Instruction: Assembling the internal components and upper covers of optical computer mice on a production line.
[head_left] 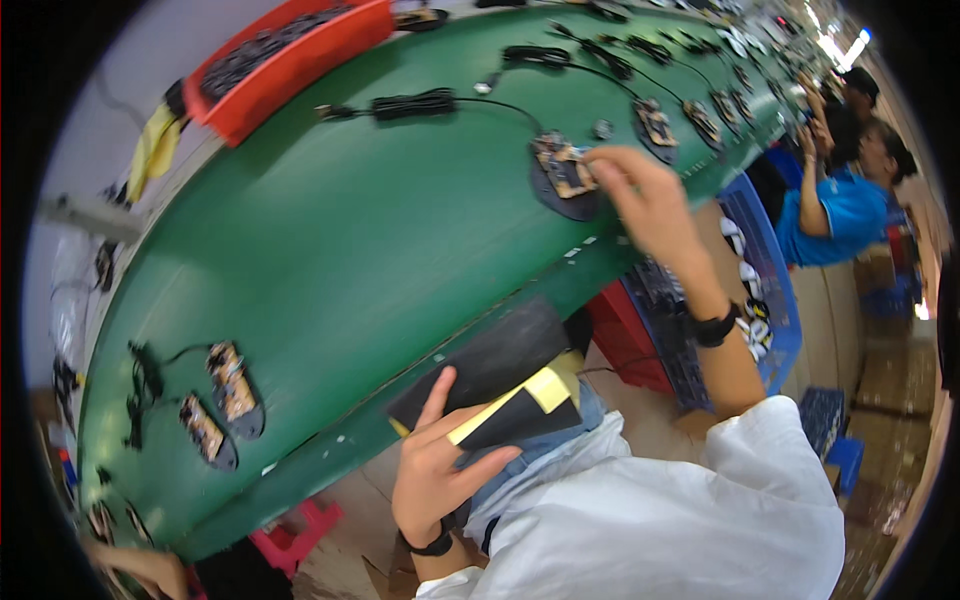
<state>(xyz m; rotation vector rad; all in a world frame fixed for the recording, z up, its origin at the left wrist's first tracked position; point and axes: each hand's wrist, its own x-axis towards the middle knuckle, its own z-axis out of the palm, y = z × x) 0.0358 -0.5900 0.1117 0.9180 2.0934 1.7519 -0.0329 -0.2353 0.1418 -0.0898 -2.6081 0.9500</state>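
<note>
My right hand reaches over the green belt, its fingers pinched at the right edge of an open computer mouse base. A tan circuit board sits on that dark oval base, and its coiled black cable stretches off to the left. What the fingertips hold, if anything, is hidden. Close to my body, my left hand grips black sheets with yellow strips, thumb on one side and fingers on the other. Beside it a wider black pad lies along the belt's near edge.
More mouse bases with cables line the belt to the far right; two others lie at left. A red bin of dark parts stands at the back. Beside my right arm is a blue crate. Co-workers are at right.
</note>
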